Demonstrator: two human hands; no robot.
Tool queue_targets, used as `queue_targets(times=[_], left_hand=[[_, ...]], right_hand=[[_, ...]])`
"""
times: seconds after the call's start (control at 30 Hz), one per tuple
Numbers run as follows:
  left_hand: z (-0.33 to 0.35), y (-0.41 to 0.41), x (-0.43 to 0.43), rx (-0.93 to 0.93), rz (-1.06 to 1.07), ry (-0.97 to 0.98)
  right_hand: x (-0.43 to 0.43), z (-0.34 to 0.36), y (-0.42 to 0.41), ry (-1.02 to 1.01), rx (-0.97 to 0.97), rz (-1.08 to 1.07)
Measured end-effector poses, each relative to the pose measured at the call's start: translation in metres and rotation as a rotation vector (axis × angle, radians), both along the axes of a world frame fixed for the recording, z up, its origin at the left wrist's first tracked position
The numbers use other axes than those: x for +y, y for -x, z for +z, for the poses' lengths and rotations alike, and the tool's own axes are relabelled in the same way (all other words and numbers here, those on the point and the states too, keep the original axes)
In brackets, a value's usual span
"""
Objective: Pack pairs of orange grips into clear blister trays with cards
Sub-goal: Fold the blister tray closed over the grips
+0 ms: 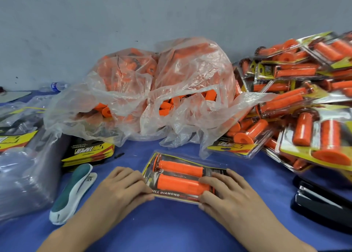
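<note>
We gripped the blister tray (177,199) by its ends, left hand (123,185) and right hand (225,191) pinching it, likely to press it closed over two orange grips (181,169) and card (167,194).

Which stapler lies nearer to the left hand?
The green stapler, just left of the left hand; the black stapler lies far right, past the right hand. Both hands hold the blister pack.
</note>
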State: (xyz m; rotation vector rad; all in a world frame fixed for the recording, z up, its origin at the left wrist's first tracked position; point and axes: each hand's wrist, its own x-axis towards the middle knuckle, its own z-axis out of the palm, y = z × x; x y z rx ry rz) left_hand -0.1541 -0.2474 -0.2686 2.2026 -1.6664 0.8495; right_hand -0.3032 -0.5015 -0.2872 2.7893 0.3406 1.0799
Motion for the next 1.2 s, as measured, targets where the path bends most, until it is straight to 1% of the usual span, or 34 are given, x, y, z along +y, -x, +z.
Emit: queue_targets(times=[0.1,0.33,0.43,0.57,0.63,0.73,0.8,0.9,0.97,1.07,1.2], left_hand=[[0.001,0.004,0.005,0.054,0.015,0.025],[-0.007,0.019,-0.002,0.105,-0.007,0.077],[-0.011,0.02,-0.005,0.144,-0.033,0.06],[-0.015,0.011,-0.001,0.086,-0.022,-0.087],[-0.011,0.006,0.003,0.063,-0.013,-0.12],[-0.008,0.002,0.005,0.02,-0.041,-0.071],[-0.013,0.01,0.0,-0.018,-0.078,-0.016],[-0.024,0.029,-0.006,-0.043,-0.182,0.033],[-0.021,0.033,-0.003,-0.029,-0.228,0.02],[-0.015,0.029,0.007,-0.036,-0.213,-0.014],[-0.013,0.029,0.008,-0.044,-0.183,-0.011]], right_hand=[[0.002,0.004,0.002,-0.012,0.001,0.012],[0.02,0.007,-0.003,-0.097,0.002,0.027],[0.022,0.009,-0.009,-0.107,-0.007,0.046],[0.02,0.001,-0.01,-0.037,-0.018,0.083],[0.017,0.0,-0.011,-0.007,-0.031,0.106],[0.013,0.0,-0.01,-0.01,-0.064,0.095],[0.018,-0.001,-0.01,-0.051,-0.078,0.091],[0.035,-0.003,-0.008,-0.122,-0.058,0.162],[0.042,-0.004,-0.006,-0.136,-0.037,0.199],[0.04,-0.002,-0.004,-0.141,0.002,0.226],[0.032,0.004,-0.002,-0.113,0.067,0.275]])
